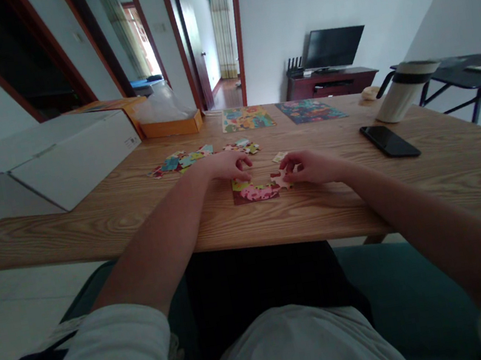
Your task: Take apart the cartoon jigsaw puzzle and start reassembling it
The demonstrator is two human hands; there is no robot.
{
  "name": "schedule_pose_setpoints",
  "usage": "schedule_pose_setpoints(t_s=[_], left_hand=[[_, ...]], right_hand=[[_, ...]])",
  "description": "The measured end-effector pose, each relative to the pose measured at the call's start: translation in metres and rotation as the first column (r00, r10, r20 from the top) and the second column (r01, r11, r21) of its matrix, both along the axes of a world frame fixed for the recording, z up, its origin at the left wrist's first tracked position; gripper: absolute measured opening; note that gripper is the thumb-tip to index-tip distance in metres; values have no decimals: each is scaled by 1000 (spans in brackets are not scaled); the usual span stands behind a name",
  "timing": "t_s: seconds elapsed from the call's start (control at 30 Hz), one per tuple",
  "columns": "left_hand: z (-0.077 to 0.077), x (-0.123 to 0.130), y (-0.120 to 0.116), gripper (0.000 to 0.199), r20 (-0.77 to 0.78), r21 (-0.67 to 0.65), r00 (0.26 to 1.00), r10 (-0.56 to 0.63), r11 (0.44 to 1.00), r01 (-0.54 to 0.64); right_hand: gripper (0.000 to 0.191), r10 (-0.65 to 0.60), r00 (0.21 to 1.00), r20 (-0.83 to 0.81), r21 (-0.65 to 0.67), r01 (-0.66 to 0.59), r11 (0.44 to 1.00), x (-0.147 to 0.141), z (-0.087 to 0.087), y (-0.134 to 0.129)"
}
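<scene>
Two hands are counted, one left hand and one right hand, with one pink piece at the latter! Two heaps of puzzle pieces are spotted, a larger heap and a smaller heap, too jumbled to be tallied singly. One part-built puzzle is added. Two printed sheets are logged, one yellowish sheet, one blue sheet; one phone, one mug, one television are called!
</scene>
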State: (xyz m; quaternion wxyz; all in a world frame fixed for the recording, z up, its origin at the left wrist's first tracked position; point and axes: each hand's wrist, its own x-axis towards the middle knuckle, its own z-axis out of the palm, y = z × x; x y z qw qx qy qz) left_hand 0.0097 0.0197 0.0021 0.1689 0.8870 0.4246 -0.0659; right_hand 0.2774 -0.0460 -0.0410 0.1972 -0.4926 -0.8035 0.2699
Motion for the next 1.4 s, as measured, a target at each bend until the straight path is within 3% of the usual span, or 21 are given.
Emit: schedule_pose_setpoints(t_s=[0.13, 0.3, 0.73, 1.0, 1.13, 1.2, 1.27, 1.4], left_hand=[[-1, -1, 2, 66, 2, -9, 1000, -11, 1000, 11], [0, 0, -1, 67, 1, -16, 1000, 3, 1000, -3], [-1, 0, 0, 63, 19, -9, 1000, 15, 1000, -15], [-4, 1, 0, 65, 17, -10, 1000, -3, 1000, 3], [2, -3, 0, 60, 35, 24, 999, -2, 1000, 1], [7, -13, 4, 53, 77, 66, 996, 47, 996, -52], [11, -30, 13, 47, 138, 142, 976, 169, 972, -188], [10, -72, 39, 40, 220, 250, 852, 476, 816, -520]], right_hand=[[34, 104, 994, -35, -119, -107, 987, 9, 9, -1], [41, 108, 994, -8, -171, -108, 979, 14, 16, -3], [28, 61, 985, 163, 20, -65, 998, 1, 11, -7], [26, 95, 989, 114, -50, -90, 995, 3, 9, -6], [35, 76, 996, -42, -139, -81, 987, 7, 16, -7], [39, -9, 988, -156, -172, -19, 985, 14, 22, -7], [39, -111, 965, -239, -171, 70, 983, 24, 25, -4], [28, -242, 933, -266, -154, 207, 966, 48, 19, 10]])
